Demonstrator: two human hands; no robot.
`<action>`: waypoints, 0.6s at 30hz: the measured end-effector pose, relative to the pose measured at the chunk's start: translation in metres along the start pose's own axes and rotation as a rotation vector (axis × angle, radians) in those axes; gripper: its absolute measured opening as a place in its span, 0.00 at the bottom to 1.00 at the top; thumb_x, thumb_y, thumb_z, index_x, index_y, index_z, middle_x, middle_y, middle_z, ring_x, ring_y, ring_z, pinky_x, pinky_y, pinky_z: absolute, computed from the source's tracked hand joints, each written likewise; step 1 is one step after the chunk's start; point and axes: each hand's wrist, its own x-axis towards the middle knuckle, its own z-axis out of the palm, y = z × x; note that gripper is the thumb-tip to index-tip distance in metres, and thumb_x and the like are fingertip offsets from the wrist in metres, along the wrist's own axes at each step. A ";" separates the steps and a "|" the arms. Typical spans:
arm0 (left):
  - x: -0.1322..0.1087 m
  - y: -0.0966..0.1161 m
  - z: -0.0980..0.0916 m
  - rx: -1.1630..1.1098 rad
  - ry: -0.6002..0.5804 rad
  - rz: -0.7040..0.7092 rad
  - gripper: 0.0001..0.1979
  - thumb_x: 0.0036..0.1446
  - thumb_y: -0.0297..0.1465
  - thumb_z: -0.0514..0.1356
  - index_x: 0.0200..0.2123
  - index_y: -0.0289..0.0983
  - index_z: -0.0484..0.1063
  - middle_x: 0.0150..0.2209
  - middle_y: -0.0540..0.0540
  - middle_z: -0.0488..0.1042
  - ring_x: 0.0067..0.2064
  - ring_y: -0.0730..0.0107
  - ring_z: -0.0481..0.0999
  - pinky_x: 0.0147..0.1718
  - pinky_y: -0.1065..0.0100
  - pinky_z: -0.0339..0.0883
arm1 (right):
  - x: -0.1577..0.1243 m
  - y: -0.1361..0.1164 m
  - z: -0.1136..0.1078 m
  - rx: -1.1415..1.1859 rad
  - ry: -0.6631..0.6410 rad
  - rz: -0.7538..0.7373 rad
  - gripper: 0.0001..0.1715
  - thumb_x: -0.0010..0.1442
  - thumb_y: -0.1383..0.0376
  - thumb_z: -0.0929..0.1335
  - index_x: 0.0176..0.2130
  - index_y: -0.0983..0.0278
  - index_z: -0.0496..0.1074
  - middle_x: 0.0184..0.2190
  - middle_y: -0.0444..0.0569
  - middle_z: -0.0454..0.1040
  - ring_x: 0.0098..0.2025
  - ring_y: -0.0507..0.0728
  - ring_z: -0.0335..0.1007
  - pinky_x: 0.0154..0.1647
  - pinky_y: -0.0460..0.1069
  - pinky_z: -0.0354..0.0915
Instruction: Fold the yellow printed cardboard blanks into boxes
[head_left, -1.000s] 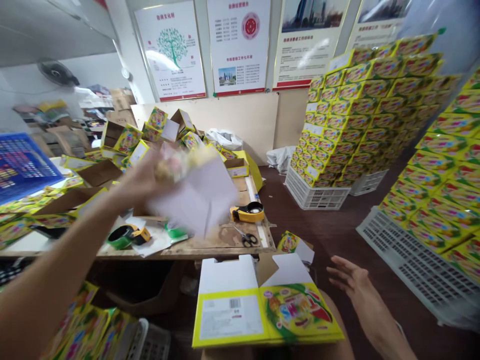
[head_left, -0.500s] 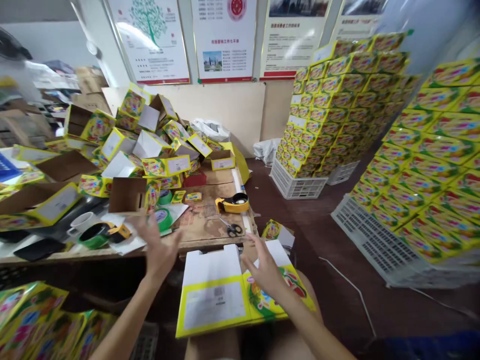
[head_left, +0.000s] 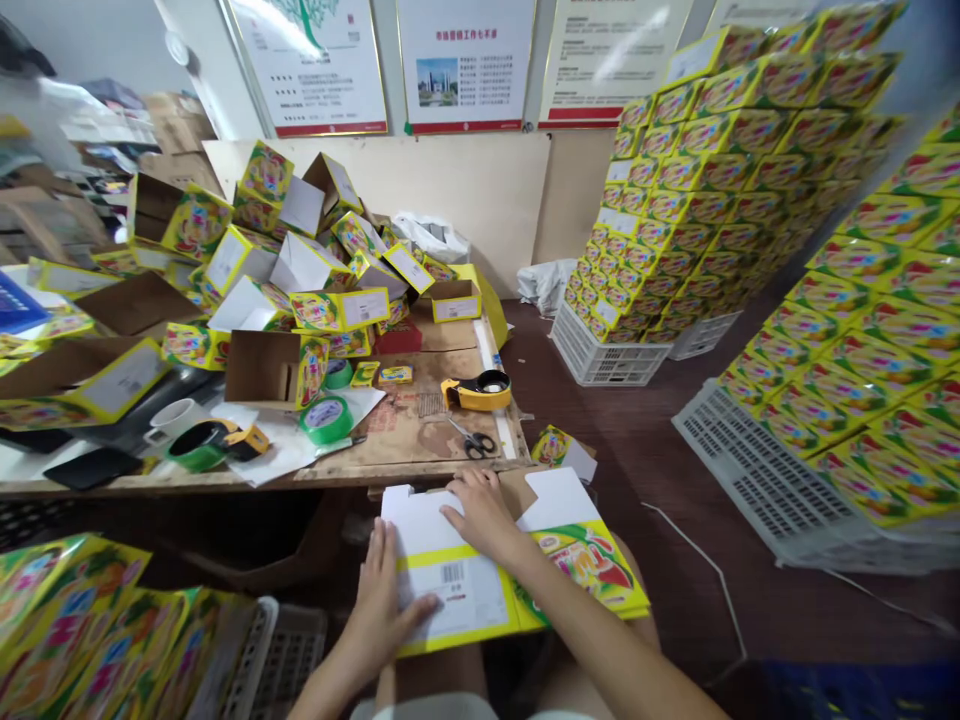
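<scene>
A flattened yellow and white printed carton (head_left: 469, 598) lies across my lap, fruit pictures on its right panel and a barcode label on the left one. My left hand (head_left: 388, 598) rests along the carton's left edge, fingers stretched forward and thumb spread over the label panel. Near the far edge, my right hand (head_left: 482, 512) lies on the white flaps with its fingers out, palm down. Both hands touch the carton without visibly closing round it. My right forearm covers part of the fruit picture.
On the workbench are a yellow tape dispenser (head_left: 476, 391), scissors (head_left: 474, 440), green tape (head_left: 327, 420), a white mug (head_left: 176, 422) and a heap of open cartons (head_left: 300, 265). Stacked cartons (head_left: 720, 190) stand on white crates (head_left: 611, 358) at right. A cable (head_left: 701, 560) crosses the floor.
Both hands have come down from above the carton onto it, the left one moving right to its left edge. The camera view has tilted down slightly.
</scene>
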 end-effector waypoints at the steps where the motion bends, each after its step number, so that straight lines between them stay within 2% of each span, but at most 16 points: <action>1: -0.007 -0.008 0.011 0.046 -0.037 -0.025 0.49 0.48 0.42 0.61 0.66 0.28 0.40 0.66 0.26 0.39 0.67 0.40 0.37 0.59 0.41 0.43 | -0.001 0.000 -0.001 -0.009 -0.006 -0.005 0.14 0.58 0.59 0.67 0.43 0.63 0.72 0.47 0.52 0.70 0.53 0.60 0.61 0.58 0.58 0.48; 3: -0.013 -0.018 0.019 0.107 -0.064 -0.041 0.51 0.51 0.41 0.60 0.66 0.30 0.29 0.67 0.29 0.34 0.67 0.44 0.31 0.60 0.40 0.39 | -0.001 0.000 -0.003 -0.026 -0.017 -0.014 0.13 0.59 0.59 0.67 0.42 0.62 0.72 0.46 0.51 0.71 0.52 0.59 0.62 0.58 0.57 0.47; 6: -0.011 -0.021 0.013 0.139 -0.093 -0.037 0.54 0.52 0.41 0.59 0.66 0.32 0.22 0.67 0.30 0.33 0.67 0.44 0.31 0.59 0.38 0.39 | 0.002 -0.003 -0.008 -0.047 -0.021 -0.005 0.11 0.59 0.59 0.66 0.38 0.63 0.73 0.42 0.51 0.72 0.49 0.60 0.63 0.56 0.56 0.50; 9: -0.011 -0.015 0.010 0.129 -0.072 -0.035 0.54 0.52 0.39 0.60 0.65 0.34 0.20 0.67 0.30 0.35 0.67 0.42 0.32 0.58 0.37 0.39 | 0.005 -0.009 -0.016 -0.067 -0.002 0.024 0.10 0.57 0.59 0.67 0.35 0.64 0.71 0.40 0.52 0.73 0.47 0.61 0.64 0.53 0.57 0.52; 13: -0.020 0.000 0.012 0.051 0.029 -0.004 0.53 0.51 0.35 0.61 0.66 0.38 0.22 0.68 0.33 0.36 0.67 0.44 0.36 0.60 0.38 0.34 | 0.000 -0.021 -0.033 -0.094 0.008 -0.004 0.08 0.58 0.61 0.67 0.36 0.63 0.69 0.38 0.51 0.74 0.46 0.60 0.65 0.58 0.61 0.43; 16: -0.018 0.014 0.003 -0.169 0.094 0.033 0.53 0.50 0.37 0.63 0.66 0.39 0.26 0.68 0.35 0.37 0.67 0.47 0.39 0.62 0.42 0.30 | -0.007 -0.030 -0.056 -0.128 -0.047 -0.066 0.06 0.59 0.62 0.67 0.33 0.63 0.70 0.36 0.49 0.76 0.46 0.59 0.65 0.57 0.60 0.42; 18: -0.009 0.024 -0.015 -0.498 0.111 0.027 0.52 0.49 0.46 0.62 0.67 0.37 0.33 0.67 0.34 0.41 0.67 0.47 0.43 0.63 0.48 0.37 | -0.013 -0.037 -0.078 -0.144 -0.046 -0.108 0.08 0.60 0.63 0.66 0.29 0.63 0.70 0.34 0.47 0.76 0.44 0.58 0.65 0.55 0.59 0.45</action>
